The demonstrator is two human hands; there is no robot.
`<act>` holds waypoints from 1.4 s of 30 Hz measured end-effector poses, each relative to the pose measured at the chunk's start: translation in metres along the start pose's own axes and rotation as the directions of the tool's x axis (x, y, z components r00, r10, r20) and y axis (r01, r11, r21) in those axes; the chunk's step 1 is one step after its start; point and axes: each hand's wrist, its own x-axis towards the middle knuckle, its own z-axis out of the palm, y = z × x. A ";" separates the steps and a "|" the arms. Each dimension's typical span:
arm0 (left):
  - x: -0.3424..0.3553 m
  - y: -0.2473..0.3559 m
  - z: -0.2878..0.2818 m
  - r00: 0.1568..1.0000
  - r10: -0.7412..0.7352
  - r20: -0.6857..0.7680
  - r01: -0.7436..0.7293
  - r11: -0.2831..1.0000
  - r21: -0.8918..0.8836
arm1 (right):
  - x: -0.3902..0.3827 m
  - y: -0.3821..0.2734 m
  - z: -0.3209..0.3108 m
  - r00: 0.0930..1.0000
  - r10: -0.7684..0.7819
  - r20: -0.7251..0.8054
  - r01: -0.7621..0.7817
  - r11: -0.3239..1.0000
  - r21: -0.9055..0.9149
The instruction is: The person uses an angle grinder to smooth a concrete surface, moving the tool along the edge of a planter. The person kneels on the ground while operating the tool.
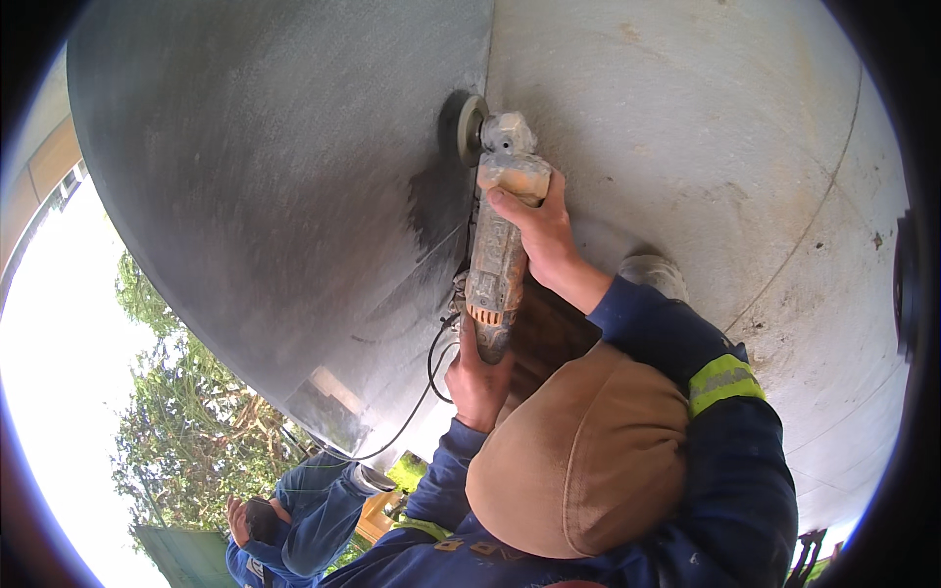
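Both of my hands hold an angle grinder (498, 260), its body worn and coated with pale dust. My right hand (545, 231) wraps round the body just behind the gear head, thumb across the front. The rear end sits in my left hand (477, 380), gripped from below. At the far end the round disc (471, 129) stands on edge against the large curved grey surface (294, 167), beside a seam. Whether it touches or spins, I cannot tell. A dark smudge (431, 211) marks the surface left of the grinder.
A black cable (417, 407) loops off to the lower left. Rounded brown cloth (578, 461), probably my bent knee, rises close below the grinder. A paler curved wall (725, 127) lies to the right. Another person (294, 524) is at the lower left, near leafy trees (186, 431).
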 end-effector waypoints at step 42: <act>0.024 0.015 -0.006 0.976 0.215 -0.029 -0.217 0.956 -0.198 | 0.042 -0.012 -0.009 0.946 0.177 0.273 -0.167 0.984 -0.061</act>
